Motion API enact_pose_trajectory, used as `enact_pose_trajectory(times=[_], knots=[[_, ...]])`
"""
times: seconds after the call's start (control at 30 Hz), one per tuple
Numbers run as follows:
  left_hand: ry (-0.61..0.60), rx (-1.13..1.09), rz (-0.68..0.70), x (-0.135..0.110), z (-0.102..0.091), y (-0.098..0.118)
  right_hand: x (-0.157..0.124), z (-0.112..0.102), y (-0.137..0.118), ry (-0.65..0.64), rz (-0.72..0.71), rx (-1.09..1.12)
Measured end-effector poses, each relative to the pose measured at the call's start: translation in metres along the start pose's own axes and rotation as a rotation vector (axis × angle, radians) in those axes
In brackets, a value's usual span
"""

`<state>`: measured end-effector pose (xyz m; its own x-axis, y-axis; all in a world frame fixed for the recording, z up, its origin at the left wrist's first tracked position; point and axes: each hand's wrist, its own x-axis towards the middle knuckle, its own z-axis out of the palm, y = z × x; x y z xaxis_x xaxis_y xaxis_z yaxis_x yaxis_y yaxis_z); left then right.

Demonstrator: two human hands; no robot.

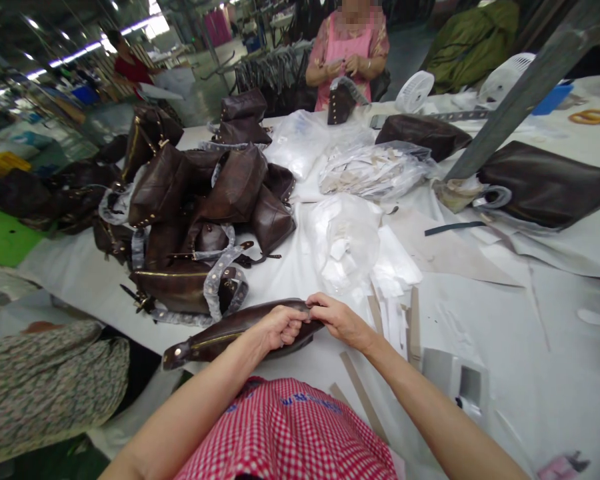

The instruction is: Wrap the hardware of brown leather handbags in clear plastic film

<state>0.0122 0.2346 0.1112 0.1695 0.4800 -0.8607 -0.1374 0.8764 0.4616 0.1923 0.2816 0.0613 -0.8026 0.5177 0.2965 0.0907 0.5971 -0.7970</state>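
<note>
A dark brown leather bag (215, 333) with a gold zipper lies flattened along the table's near edge, in front of my apron. My left hand (284, 328) is closed in a pinch at the bag's right end. Beside it, my right hand (336, 319) also pinches there, its fingertips meeting the left hand's. Both grip the end of the bag; any small part between the fingertips is hidden. Just beyond lies another brown bag (173, 288) with a gold zipper and a plastic-wrapped studded strap (215, 283).
Brown leather bags (235, 183) are heaped at the left. Clear plastic bags (343, 243) and paper strips (395, 327) lie mid-table. A grey post (520, 87) rises at right, near a large bag (550, 183) and orange-handled scissors (591, 117). Across the table stands a person in a pink apron (350, 43).
</note>
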Motion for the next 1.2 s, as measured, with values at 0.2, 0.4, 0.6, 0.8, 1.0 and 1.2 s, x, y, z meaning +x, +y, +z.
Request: enact_pose_trajectory(times=[0.2, 0.4, 0.6, 0.8, 1.0, 1.2], knots=[[0.163, 0.085, 0.121, 0.004, 0.012, -0.007, -0.001, -0.005, -0.002, 0.026, -0.046, -0.065], [0.197, 0.141, 0.155, 0.001, 0.013, -0.008, 0.001, -0.006, 0.001, 0.108, 0.027, -0.049], [0.198, 0.154, 0.153, -0.001, 0.013, -0.007, 0.002, 0.002, 0.004, 0.016, -0.112, -0.282], [0.161, 0.164, 0.133, -0.003, 0.013, -0.004, 0.000, 0.012, -0.006, 0.068, -0.121, -0.479], [0.020, 0.124, -0.061, -0.004, -0.001, 0.000, -0.004, 0.025, -0.010, 0.159, -0.164, -0.607], [0.068, 0.087, -0.012, 0.003, -0.002, -0.006, -0.009, 0.021, -0.008, 0.130, -0.145, -0.553]])
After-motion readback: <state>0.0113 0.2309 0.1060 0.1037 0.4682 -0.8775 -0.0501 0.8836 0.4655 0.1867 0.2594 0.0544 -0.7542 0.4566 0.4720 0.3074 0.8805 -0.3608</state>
